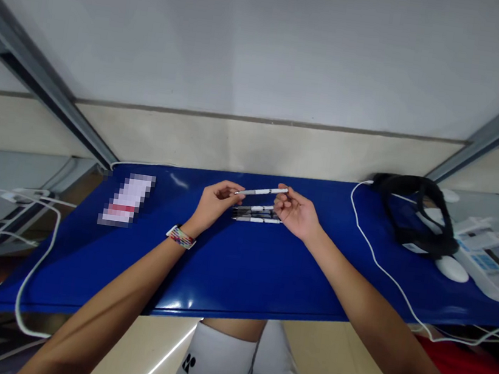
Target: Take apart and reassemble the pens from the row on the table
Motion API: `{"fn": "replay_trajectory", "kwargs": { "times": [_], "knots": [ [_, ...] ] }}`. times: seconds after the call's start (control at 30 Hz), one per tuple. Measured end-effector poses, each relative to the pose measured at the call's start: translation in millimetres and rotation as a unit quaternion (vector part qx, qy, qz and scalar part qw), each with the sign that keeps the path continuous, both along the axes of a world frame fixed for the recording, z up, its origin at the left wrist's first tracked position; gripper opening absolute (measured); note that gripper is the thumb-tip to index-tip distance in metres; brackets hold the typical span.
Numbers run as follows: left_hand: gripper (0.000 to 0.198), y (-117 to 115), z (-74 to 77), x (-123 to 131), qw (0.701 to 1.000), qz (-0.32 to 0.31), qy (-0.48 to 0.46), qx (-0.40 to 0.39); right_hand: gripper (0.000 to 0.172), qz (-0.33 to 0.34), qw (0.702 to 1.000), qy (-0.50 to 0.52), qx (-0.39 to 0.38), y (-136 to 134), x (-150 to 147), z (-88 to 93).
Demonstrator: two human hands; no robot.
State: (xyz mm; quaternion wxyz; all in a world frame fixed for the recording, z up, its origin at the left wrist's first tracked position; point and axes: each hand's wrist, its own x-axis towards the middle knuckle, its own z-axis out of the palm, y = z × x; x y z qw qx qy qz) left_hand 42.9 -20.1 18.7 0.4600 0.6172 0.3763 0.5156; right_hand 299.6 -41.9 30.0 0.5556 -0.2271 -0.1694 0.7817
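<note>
Both my hands hold one white pen (262, 192) level above the blue table (238, 271). My left hand (216, 201) pinches the pen's tip end, its fingers closed. My right hand (296, 210) grips the other end with closed fingers. Just under the held pen, several more white pens (255, 214) lie side by side on the table. A striped band sits on my left wrist.
A blurred white and red card (127, 200) lies at the table's left. A black strap headset (420, 215) and a white cable (378, 259) lie at the right, beside a power strip (482, 267). Metal frame posts stand at both sides.
</note>
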Motion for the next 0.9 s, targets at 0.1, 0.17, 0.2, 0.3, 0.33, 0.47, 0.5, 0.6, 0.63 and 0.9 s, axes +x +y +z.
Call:
{"fn": "replay_trajectory", "kwargs": {
  "times": [0.1, 0.17, 0.2, 0.3, 0.33, 0.47, 0.5, 0.6, 0.63, 0.9],
  "knots": [
    [0.03, 0.0, -2.1, 1.9, 1.0, -0.006, -0.018, -0.012, 0.021, -0.008, 1.0, 0.009, -0.007, -1.3, -2.1, 2.5],
    [0.029, -0.1, -2.3, 2.2, 1.0, -0.004, -0.025, -0.009, 0.022, -0.008, 1.0, 0.012, -0.01, -2.2, -2.9, 3.0],
    [0.029, 0.0, -2.0, 2.0, 1.0, -0.004, -0.025, -0.005, 0.022, -0.011, 1.0, 0.01, -0.01, -2.6, -3.2, 2.7],
    [0.029, 0.2, 0.3, 0.7, 1.0, 0.0, -0.017, -0.002, 0.025, -0.022, 1.0, 0.0, -0.007, -3.4, -3.9, 0.8],
    [0.029, 0.2, 1.3, 0.1, 1.0, 0.003, -0.015, -0.002, 0.027, -0.024, 1.0, -0.004, -0.005, -3.5, -4.2, 0.1],
    [0.029, -0.4, 4.2, -0.7, 1.0, 0.015, -0.008, 0.003, 0.023, -0.03, 0.999, -0.011, 0.005, -2.6, -5.2, -2.8],
    [0.029, -0.7, 4.4, -0.5, 1.0, 0.015, -0.005, 0.003, 0.02, -0.034, 0.999, -0.013, 0.005, -2.0, -5.6, -3.7],
    [0.03, -1.6, 4.2, 1.0, 1.0, 0.013, 0.005, -0.001, 0.016, -0.05, 0.999, -0.013, 0.002, -0.3, -7.1, -6.3],
    [0.03, -1.7, 4.0, 1.5, 1.0, 0.013, 0.007, -0.001, 0.016, -0.054, 0.998, -0.011, 0.0, 0.1, -7.6, -7.1],
    [0.03, -1.3, 4.2, 1.2, 0.999, 0.029, 0.009, 0.012, 0.013, -0.048, 0.999, -0.008, 0.008, -0.3, -8.6, -7.9]
  ]
}}
